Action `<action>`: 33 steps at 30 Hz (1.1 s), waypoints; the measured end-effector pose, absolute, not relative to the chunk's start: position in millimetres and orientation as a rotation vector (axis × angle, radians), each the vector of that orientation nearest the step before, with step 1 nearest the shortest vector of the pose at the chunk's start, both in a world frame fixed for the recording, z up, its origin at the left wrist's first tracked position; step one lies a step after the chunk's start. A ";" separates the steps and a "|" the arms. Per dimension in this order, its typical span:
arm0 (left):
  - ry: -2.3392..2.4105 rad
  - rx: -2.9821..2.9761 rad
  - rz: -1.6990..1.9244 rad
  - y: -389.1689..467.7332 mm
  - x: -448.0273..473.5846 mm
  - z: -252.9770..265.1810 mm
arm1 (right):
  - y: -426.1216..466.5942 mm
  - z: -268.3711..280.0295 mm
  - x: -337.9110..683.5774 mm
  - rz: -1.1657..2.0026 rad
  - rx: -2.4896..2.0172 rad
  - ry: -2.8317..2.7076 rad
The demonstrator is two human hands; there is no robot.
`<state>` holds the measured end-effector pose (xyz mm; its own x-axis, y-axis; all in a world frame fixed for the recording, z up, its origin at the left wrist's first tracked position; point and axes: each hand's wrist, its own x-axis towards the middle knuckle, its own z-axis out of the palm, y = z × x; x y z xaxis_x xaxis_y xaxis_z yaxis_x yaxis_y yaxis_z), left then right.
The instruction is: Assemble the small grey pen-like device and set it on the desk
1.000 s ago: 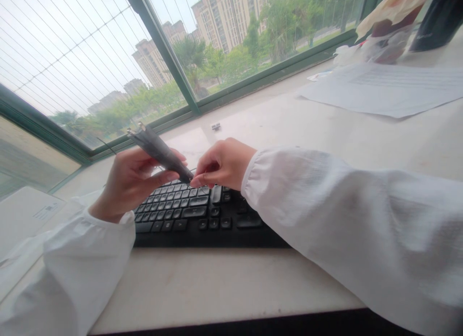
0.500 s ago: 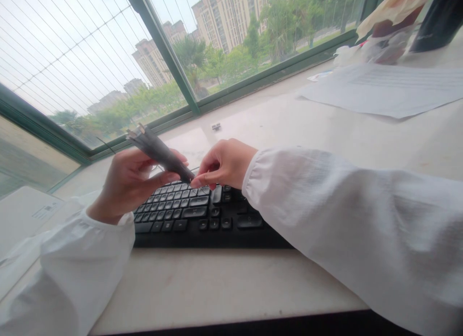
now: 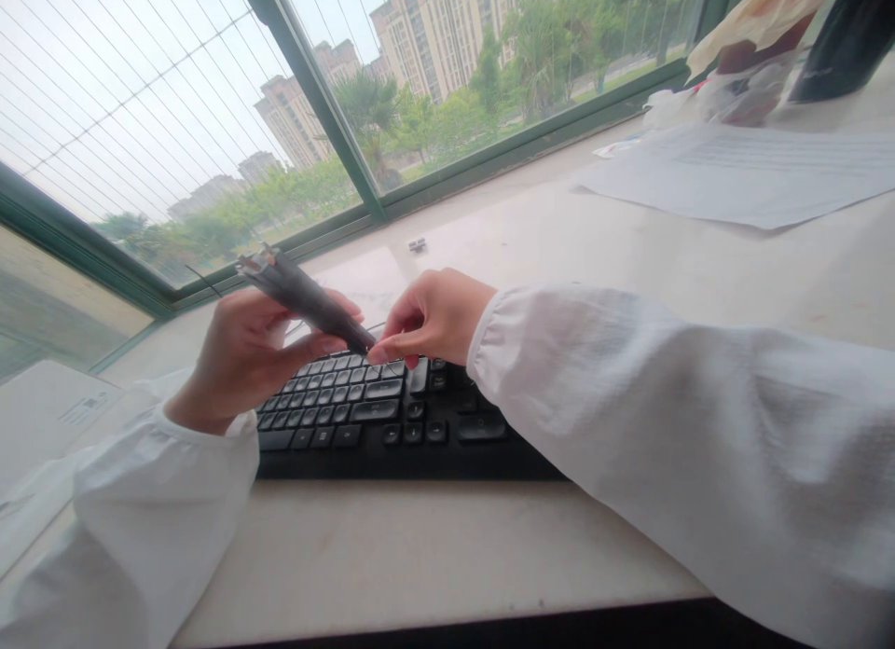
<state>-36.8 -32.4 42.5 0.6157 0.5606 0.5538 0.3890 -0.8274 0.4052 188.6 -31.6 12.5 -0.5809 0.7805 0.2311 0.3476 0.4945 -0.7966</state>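
A dark grey, elongated object [image 3: 308, 299] is tilted above the keyboard, its wider upper end split into several blunt, prong-like tips. Its exact kind is unclear. My left hand [image 3: 255, 351] is closed around its middle, thumb in front and fingers behind. At the narrow lower end, my right hand [image 3: 430, 318] has thumb and finger pinched together, touching the tip. What lies between those right fingertips is too small to make out. Beneath both hands lies a black keyboard [image 3: 412, 458], partly covered by my hands and right sleeve.
A small dark-and-white piece [image 3: 418, 245] lies on the pale tabletop [image 3: 447, 556] beyond my hands. Printed paper [image 3: 755, 178] rests at the right, near a black cylindrical container [image 3: 843, 43] and crumpled plastic. A white box [image 3: 52, 416] is at the left. Green-framed windows [image 3: 370, 197] border the table.
The dark object's upper end has swung slightly left and turned a little in my left hand. My right hand keeps its pinch at the lower end.
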 end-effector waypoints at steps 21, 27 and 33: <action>0.887 2.789 1.027 -40.7 -33.9 46.2 | -29.7 13.1 188.2 1.004 -0.911 -2.165; 0.887 2.835 1.007 -44.3 -33.2 47.1 | -27.3 11.4 188.6 1.029 -0.871 -2.179; 0.803 2.809 1.050 -46.3 -31.8 44.0 | -28.2 12.2 190.8 1.017 -0.825 -2.210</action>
<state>-31.8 -46.3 44.0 0.6376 0.4808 0.6020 0.4557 -0.8654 0.2085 190.8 -28.2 12.2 -0.6506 0.7231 0.2320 0.2943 0.5217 -0.8007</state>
